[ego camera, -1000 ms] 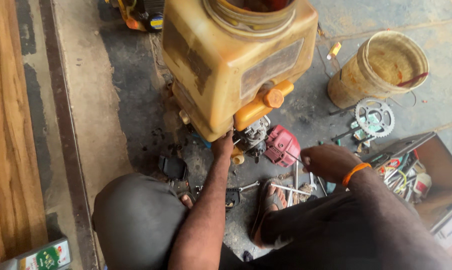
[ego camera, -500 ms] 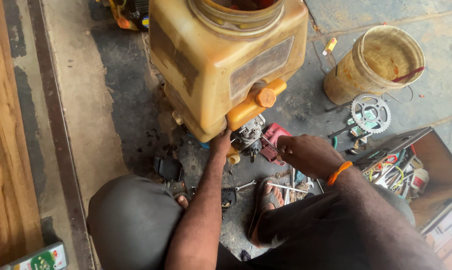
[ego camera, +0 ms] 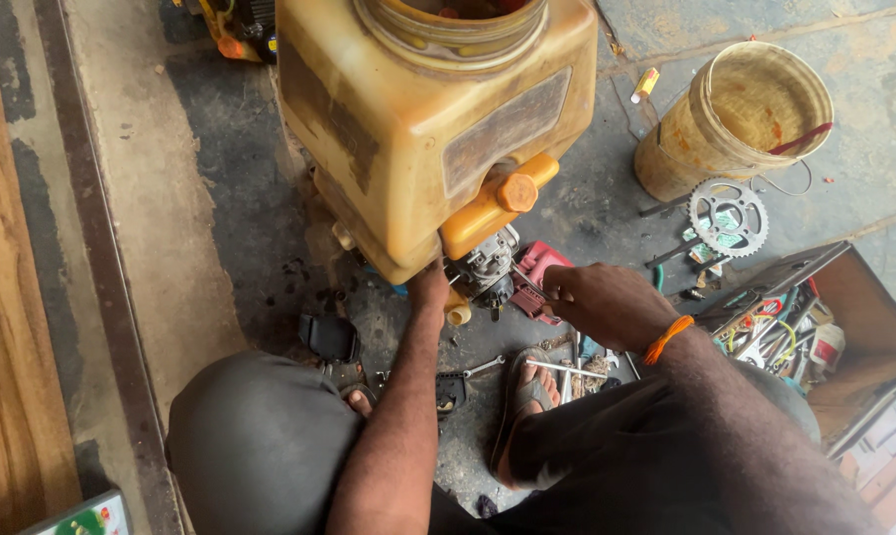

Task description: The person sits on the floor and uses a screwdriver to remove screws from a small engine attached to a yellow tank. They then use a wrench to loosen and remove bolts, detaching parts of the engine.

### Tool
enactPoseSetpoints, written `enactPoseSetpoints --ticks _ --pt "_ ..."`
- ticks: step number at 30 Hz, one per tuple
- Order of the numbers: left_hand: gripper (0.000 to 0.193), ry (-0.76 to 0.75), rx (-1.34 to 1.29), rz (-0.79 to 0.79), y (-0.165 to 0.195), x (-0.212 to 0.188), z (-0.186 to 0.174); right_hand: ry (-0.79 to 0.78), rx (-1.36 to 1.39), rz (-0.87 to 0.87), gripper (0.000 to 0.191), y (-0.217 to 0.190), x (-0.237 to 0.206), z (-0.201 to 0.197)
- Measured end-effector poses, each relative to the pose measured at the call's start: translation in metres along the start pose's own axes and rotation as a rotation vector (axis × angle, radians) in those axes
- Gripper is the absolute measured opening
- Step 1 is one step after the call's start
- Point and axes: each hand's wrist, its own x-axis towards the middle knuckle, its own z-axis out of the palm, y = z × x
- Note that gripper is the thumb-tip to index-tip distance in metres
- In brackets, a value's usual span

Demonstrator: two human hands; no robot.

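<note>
1. A large yellow plastic tank (ego camera: pixel 418 129) with a wide round open mouth fills the top middle of the view; it sits tilted above a small engine (ego camera: pixel 483 267) on the concrete floor (ego camera: pixel 170 198).
2. An orange screw cap (ego camera: pixel 517 191) sticks out from an orange fitting at the tank's lower right corner, just above the engine.
3. The left hand (ego camera: pixel 428 287) reaches up under the tank's lower edge and presses against it; its fingers are hidden behind the tank, so I cannot tell whether they grip.
4. The right hand (ego camera: pixel 607 302) is clenched around a thin metal tool (ego camera: pixel 529 282) whose tip points at the engine; an orange wristband (ego camera: pixel 666 339) circles that wrist.
5. A red engine cover (ego camera: pixel 539 272) lies just beside the engine, partly behind the right hand.
6. A sandalled foot (ego camera: pixel 527 391) rests on the floor below the hands, with a spanner (ego camera: pixel 483 367) and other small tools near it.
7. A black part (ego camera: pixel 329 337) lies on the floor left of the left forearm.
8. To the right, a toothed metal sprocket (ego camera: pixel 728 216) lies flat near a dirty yellow bucket (ego camera: pixel 735 119).
9. An open toolbox (ego camera: pixel 815 327) full of mixed tools stands at the far right.
</note>
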Motion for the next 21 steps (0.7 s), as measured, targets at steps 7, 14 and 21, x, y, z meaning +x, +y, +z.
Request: enactPoseSetpoints --ticks 7,14,21 --pt "0.037 0.331 0.399 0.004 -0.024 -0.003 -0.044 -0.019 -0.014 0.017 0.024 -0.001 -0.001 0.002" --pt "0.038 -0.027 0.857 -0.283 -0.081 -0.040 -0.090 -0.055 -0.030 0.030 0.024 0.004 -0.001 0.010" --pt "0.040 -0.118 0.979 -0.338 -0.080 -0.047 -0.089 -0.048 -0.006 -0.011 0.024 0.005 0.001 0.017"
